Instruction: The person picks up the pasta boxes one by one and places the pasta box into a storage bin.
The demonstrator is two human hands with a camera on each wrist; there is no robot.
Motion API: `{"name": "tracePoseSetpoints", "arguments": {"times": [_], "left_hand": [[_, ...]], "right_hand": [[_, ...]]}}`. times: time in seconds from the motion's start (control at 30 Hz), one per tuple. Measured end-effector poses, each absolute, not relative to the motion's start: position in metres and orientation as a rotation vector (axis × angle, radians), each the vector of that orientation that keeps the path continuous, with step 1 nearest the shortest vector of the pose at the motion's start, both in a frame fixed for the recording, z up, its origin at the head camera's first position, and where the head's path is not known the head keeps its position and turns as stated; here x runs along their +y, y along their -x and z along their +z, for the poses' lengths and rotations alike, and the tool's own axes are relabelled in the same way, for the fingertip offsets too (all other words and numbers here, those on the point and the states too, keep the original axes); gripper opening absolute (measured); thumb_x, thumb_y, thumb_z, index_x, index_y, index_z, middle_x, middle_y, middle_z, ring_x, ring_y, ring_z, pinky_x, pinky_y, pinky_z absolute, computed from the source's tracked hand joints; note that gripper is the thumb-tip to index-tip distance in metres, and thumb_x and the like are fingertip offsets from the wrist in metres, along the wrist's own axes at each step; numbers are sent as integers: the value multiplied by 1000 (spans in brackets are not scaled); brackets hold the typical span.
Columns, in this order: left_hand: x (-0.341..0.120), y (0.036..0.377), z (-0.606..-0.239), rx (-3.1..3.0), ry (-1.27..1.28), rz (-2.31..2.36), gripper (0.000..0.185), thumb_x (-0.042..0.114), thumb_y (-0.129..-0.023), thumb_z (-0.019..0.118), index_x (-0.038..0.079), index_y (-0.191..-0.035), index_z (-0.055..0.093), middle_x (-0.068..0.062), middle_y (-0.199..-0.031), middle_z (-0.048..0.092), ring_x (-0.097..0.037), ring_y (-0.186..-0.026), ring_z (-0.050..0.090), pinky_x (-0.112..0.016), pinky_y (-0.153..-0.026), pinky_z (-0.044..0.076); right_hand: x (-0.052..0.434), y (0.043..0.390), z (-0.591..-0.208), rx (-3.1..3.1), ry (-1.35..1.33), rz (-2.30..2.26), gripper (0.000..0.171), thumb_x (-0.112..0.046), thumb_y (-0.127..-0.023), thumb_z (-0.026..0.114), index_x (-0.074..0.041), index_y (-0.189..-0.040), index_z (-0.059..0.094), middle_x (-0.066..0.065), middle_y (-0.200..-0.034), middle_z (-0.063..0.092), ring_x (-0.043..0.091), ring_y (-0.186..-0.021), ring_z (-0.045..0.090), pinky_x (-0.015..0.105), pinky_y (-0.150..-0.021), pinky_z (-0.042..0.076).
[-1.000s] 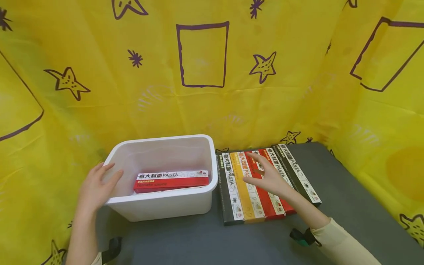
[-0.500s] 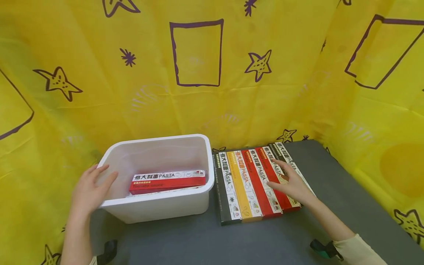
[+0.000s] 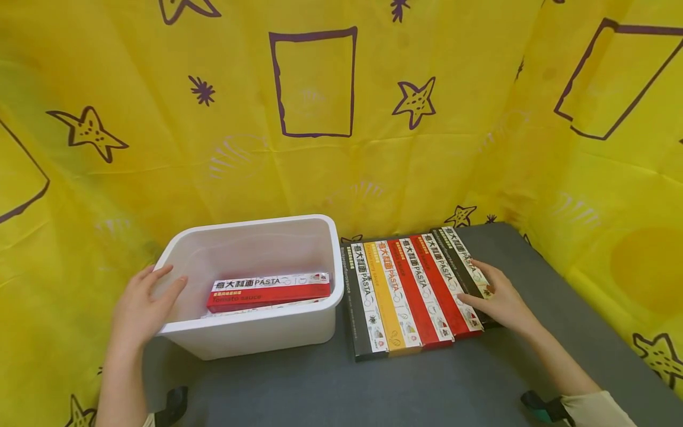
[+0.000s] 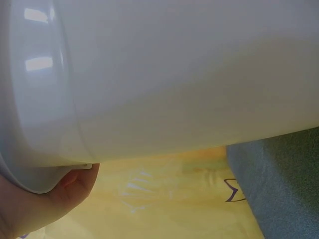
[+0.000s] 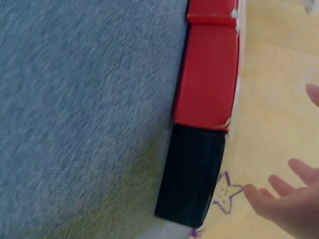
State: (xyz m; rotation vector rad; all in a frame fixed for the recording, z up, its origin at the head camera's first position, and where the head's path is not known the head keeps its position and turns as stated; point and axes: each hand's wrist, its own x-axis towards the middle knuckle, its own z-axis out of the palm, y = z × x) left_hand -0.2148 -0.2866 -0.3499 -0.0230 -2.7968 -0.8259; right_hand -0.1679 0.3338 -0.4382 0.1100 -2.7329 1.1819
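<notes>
A white plastic bin [image 3: 256,332] stands on the grey table, and a red pasta box [image 3: 267,293] lies inside it. My left hand [image 3: 143,301] rests with relaxed fingers on the bin's left rim. In the left wrist view the bin's wall [image 4: 174,79] fills the frame above my palm [image 4: 45,204]. Right of the bin, several long pasta boxes lie side by side: black [image 3: 363,308], yellow [image 3: 389,302], two red [image 3: 418,293], and black [image 3: 459,261] at the far right. My right hand [image 3: 495,298] lies flat on that rightmost black box. In the right wrist view my fingers [image 5: 284,201] are spread beside a red box [image 5: 209,74] and a black box [image 5: 192,174].
Yellow cloth [image 3: 320,148] printed with purple stars and rectangles walls in the table at the back and on both sides. Grey tabletop [image 3: 427,385] stretches in front of the bin and boxes and to their right [image 3: 539,284].
My right hand has slid right, from over the red boxes to the rightmost black box, and lowered onto it. My left hand has stayed on the bin's rim.
</notes>
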Motion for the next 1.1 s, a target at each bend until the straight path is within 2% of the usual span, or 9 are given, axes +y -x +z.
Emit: {"name": "tracePoseSetpoints", "arguments": {"times": [0.3, 0.57, 1.1], "left_hand": [[-286, 214, -350, -2770, 42, -805, 63, 42, -99, 48, -8, -138, 47, -39, -144, 29, -60, -128, 28, -74, -99, 22], [-285, 214, -350, -2777, 26, -810, 63, 42, -99, 48, -8, -138, 46, -39, -144, 29, -60, -128, 28, -74, -99, 22], [-286, 213, -350, -2787, 6, -826, 65, 44, -99, 47, -6, -140, 45, -38, -146, 28, -60, -129, 26, -75, -98, 21]], "right_hand": [[351, 165, -449, -2805, -89, 999, 90, -33, -81, 78, 7, -146, 30, 36, -145, 30, 58, -130, 25, 78, -95, 20], [361, 164, -460, -2854, -75, 971, 96, -35, -79, 79, 13, -145, 27, 39, -142, 31, 56, -127, 31, 72, -96, 29], [367, 165, -468, -2946, -48, 985, 96, -37, -82, 75, 17, -143, 25, 42, -140, 31, 56, -125, 34, 70, -97, 32]]}}
